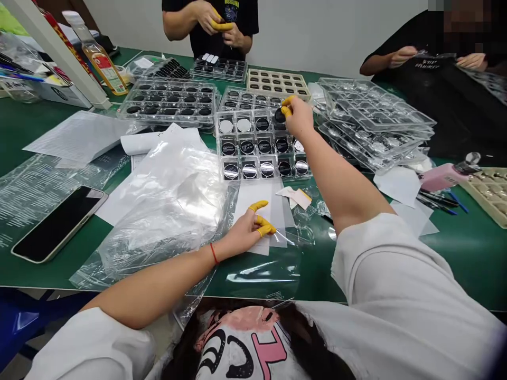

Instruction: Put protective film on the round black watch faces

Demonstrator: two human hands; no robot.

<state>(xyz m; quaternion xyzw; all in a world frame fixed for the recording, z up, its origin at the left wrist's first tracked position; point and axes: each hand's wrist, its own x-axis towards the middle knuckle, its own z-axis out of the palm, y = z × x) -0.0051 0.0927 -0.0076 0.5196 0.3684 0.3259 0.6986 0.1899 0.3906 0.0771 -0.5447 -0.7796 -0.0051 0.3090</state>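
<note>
My right hand, with yellow finger cots, reaches over a clear compartment tray. Its thumb and fingers pinch a black round disc at one compartment in the far row. Other compartments hold dark discs with small print, and a few discs look white or silvery. My left hand, also in yellow cots, rests over white paper sheets in front of the tray. Its fingers are apart, and the fingertips lie near the edge of a clear plastic film.
Crumpled clear plastic bags and a phone lie to the left. Stacked clear trays stand at right, near a pink bottle. Behind are more filled trays, a beige tray, a glass bottle and two people.
</note>
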